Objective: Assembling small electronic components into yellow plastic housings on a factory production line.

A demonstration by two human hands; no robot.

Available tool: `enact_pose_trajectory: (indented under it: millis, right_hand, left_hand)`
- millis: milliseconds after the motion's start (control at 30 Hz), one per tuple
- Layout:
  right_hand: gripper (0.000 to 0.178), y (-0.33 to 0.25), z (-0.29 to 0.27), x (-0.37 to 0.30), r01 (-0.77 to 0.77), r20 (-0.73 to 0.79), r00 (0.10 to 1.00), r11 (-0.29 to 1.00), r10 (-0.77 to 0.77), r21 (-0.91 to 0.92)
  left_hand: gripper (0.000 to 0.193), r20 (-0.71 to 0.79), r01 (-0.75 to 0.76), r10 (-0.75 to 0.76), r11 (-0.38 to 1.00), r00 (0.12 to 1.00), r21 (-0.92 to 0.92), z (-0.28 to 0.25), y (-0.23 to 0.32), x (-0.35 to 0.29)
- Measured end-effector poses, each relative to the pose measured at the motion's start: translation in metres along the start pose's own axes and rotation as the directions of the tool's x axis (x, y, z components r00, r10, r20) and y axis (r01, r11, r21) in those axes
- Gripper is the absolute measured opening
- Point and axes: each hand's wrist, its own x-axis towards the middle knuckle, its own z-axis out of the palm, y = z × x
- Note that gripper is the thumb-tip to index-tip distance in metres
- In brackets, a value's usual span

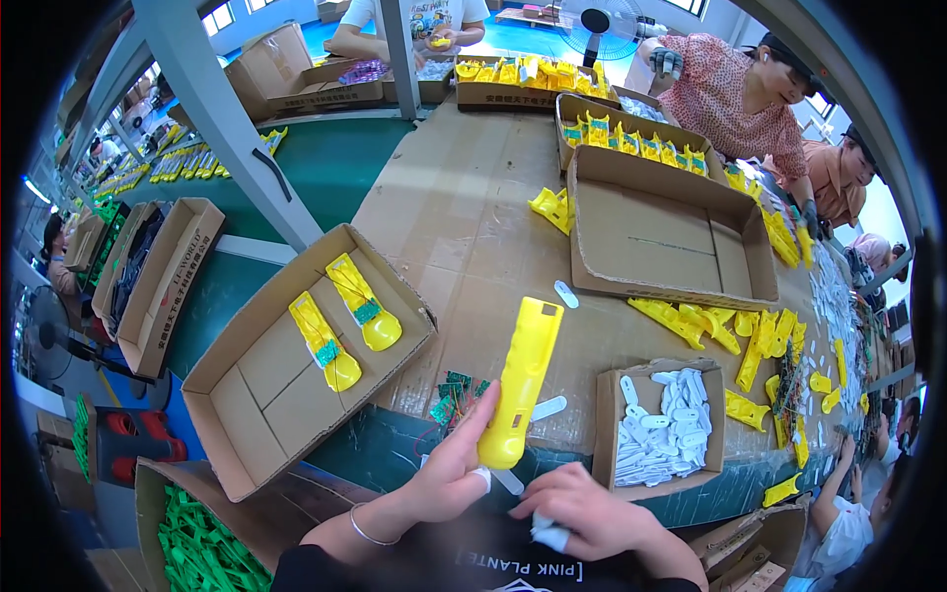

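My left hand (449, 481) grips a long yellow plastic housing (523, 380), held upright over the table's near edge, with a small square hole near its rounded lower end. White wrapping covers my left thumb. My right hand (582, 513) is curled just to the right and below, apart from the housing; white wrapping shows at its thumb, and whatever its fingers hold is hidden. Behind the left hand lie green circuit boards (454, 397) with thin wires. A white oval piece (548, 407) rests beside the housing. Two yellow housings (326, 345) with green boards lie in the left cardboard tray (247, 419).
A box of white oval pieces (666, 429) stands right of my hands. Beyond it are a large cardboard tray (671, 237) and scattered yellow housings (760, 350). Green parts (202, 543) fill a box at lower left. A metal post (227, 118) rises at left. Co-workers (735, 99) work across the table.
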Motion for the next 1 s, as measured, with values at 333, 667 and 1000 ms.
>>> enact_pose_trajectory:
  millis: [333,667,1000]
  right_hand:
    - [0.021,-0.016,0.009,0.015,-0.003,-0.063,0.998,0.872,-0.031,-0.489]
    - [0.025,-0.008,0.002,0.019,0.045,-0.112,0.988,0.889,-0.107,-0.456]
    - [0.011,-0.028,0.005,-0.015,0.034,-0.510,0.835,0.944,-0.207,-0.329]
  left_hand:
    - [0.086,-0.008,-0.004,0.005,0.993,1.000,0.116,0.008,0.000,-0.007]
    - [0.086,0.019,-0.037,0.033,0.949,0.999,0.314,0.001,0.017,0.004]
    - [0.078,0.128,-0.449,0.643,0.363,0.755,0.816,0.012,0.130,0.013]
